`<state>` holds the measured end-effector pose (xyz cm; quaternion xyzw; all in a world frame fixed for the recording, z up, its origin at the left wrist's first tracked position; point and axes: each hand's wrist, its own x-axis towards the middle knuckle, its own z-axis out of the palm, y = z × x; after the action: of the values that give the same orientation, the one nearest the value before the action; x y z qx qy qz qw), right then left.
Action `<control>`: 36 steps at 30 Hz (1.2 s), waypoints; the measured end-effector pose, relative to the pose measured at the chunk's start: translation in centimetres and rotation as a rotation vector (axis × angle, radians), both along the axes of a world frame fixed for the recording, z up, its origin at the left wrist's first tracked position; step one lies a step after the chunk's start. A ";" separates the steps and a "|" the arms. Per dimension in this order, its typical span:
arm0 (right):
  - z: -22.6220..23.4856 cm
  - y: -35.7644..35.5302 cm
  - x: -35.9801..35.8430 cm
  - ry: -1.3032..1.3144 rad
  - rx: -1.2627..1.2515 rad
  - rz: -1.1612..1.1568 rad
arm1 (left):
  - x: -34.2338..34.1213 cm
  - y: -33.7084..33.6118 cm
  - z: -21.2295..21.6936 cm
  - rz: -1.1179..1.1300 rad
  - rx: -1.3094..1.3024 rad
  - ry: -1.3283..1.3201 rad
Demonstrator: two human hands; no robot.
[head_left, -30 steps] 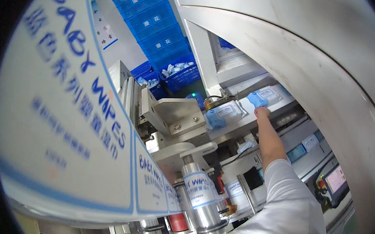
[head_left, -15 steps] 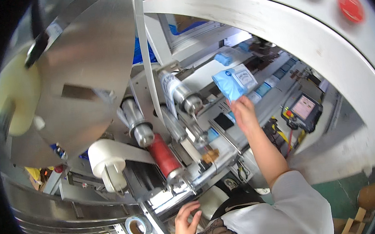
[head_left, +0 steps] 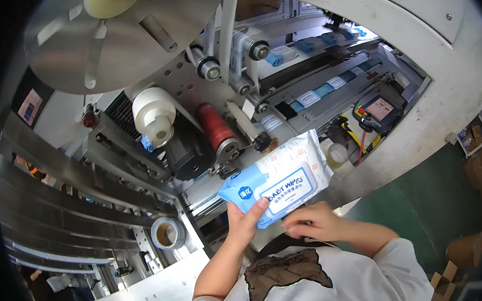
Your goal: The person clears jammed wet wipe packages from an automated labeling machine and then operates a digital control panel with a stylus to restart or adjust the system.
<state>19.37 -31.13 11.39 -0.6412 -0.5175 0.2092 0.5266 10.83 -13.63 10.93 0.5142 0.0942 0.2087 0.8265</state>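
Both hands hold a pack of wet wipes in front of a packaging machine.

The wipes pack [head_left: 280,180], a soft blue-and-white pouch with a framed label panel, is held in the air just below the machine's red roller [head_left: 217,131], its long axis tilted, running from lower left up to upper right, label side facing the camera. The left hand [head_left: 244,221] grips the pack's lower-left end, thumb pressed on the front and the other fingers wrapped behind. The right hand [head_left: 314,222] sits under the pack's lower edge, fingers curled and touching it. Above the red roller stand a white film roll [head_left: 155,113] and a big steel disc [head_left: 124,38]; to its right, a conveyor [head_left: 326,87] carries more packs. Green floor [head_left: 437,203] lies below right.
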 end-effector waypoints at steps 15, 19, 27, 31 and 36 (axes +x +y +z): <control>6.8 2.4 0.8 -0.883 0.210 0.016 | -4.9 -0.2 -0.1 0.111 -0.081 0.245; 9.6 4.3 3.1 -0.509 0.084 0.155 | -5.5 -0.9 1.0 0.093 -0.185 0.274; 11.7 4.6 2.9 -0.354 0.026 0.170 | -6.0 -1.5 3.1 0.124 -0.187 0.306; 11.9 4.9 2.8 -0.363 0.054 0.181 | -6.1 -1.8 3.8 0.116 -0.203 0.312; 11.7 5.1 2.4 -0.331 0.058 0.170 | -6.8 -1.6 3.7 0.090 -0.249 0.309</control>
<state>21.78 -26.03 23.14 -0.6055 -0.6552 0.1294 0.4329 4.03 -15.25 14.60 0.4292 0.2677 0.1509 0.8493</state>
